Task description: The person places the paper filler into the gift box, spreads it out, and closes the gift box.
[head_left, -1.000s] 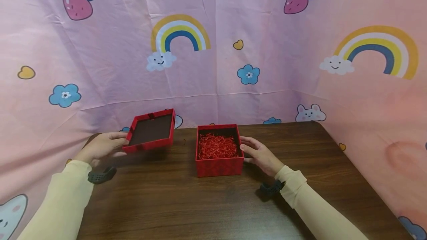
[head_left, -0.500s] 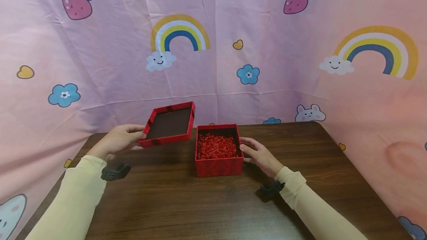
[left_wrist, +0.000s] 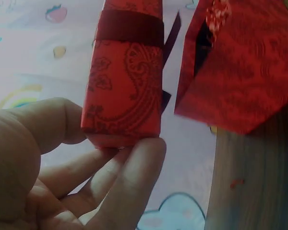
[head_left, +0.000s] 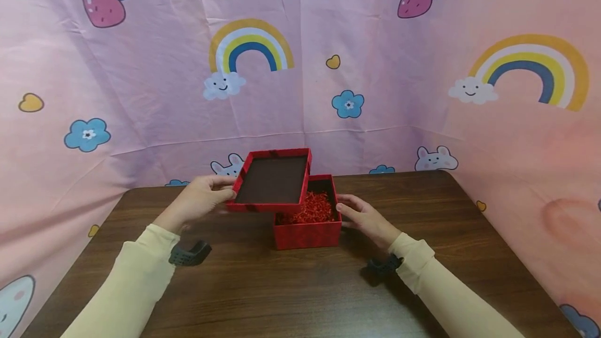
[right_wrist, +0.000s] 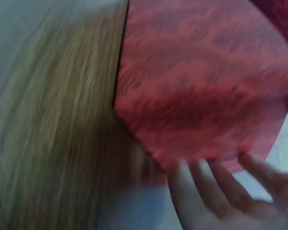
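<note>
A red box lid [head_left: 272, 180], dark inside and turned with its hollow side to the head camera, is held in the air by my left hand [head_left: 199, 200]. My thumb and fingers pinch its left edge; the left wrist view shows a dark ribbon round the lid [left_wrist: 127, 96]. Behind and below it stands the red patterned box [head_left: 307, 236], filled with red paper shreds [head_left: 316, 206]. The lid hides the box's left part. My right hand [head_left: 368, 220] touches the box's right side, its fingertips [right_wrist: 182, 172] against the wall in the right wrist view.
Everything stands over a dark brown wooden table [head_left: 300, 296]. A pastel cloth [head_left: 263, 113] printed with rainbows and strawberries hangs close behind the table and along its sides. A small red shred [left_wrist: 237, 183] lies on the table in the left wrist view.
My left hand has carried the lid rightward, from beside the box to partly over its left side. The box stays in place, and my right hand keeps touching it.
</note>
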`<state>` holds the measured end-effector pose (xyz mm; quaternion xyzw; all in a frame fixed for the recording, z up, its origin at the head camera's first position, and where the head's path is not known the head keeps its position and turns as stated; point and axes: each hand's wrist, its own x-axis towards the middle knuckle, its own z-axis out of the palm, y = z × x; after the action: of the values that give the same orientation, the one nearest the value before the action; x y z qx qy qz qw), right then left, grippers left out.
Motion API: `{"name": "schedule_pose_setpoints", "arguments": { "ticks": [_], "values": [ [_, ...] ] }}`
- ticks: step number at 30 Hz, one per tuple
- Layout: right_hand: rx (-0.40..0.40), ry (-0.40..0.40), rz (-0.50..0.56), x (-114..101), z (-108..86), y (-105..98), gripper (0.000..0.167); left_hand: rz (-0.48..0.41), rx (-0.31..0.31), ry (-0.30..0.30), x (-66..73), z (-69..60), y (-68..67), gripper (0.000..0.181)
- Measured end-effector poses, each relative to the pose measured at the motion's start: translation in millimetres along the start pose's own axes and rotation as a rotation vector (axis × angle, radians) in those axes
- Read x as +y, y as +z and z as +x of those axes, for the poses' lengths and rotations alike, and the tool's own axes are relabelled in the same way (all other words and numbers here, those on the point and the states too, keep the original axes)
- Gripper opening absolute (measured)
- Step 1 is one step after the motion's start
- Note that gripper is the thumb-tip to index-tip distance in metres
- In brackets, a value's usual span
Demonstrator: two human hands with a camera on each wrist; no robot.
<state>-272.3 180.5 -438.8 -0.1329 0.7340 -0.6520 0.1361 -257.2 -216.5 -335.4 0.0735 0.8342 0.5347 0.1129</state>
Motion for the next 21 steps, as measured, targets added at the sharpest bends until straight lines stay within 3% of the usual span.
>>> {"name": "schedule_pose_setpoints", "arguments": {
  "ticks": [6,13,17,21],
  "values": [
    [0.213,-0.209,-0.247,-12,-6.8,8,0.045,-0.017,-0.010,-0.013,6.0,3.4,22.0,0.048],
    [0.340,-0.434,-0.278,-34,-20.8,22,0.034,-0.002,0.033,0.012,15.9,-0.2,39.4,0.047],
    [0.356,-0.469,-0.310,-45,-25.3,29,0.032,0.016,0.067,0.023,20.8,-0.3,46.9,0.046],
    [0.359,-0.440,-0.332,-51,-26.5,34,0.031,0.048,0.087,0.035,22.3,0.6,53.5,0.045]
  ]
}}
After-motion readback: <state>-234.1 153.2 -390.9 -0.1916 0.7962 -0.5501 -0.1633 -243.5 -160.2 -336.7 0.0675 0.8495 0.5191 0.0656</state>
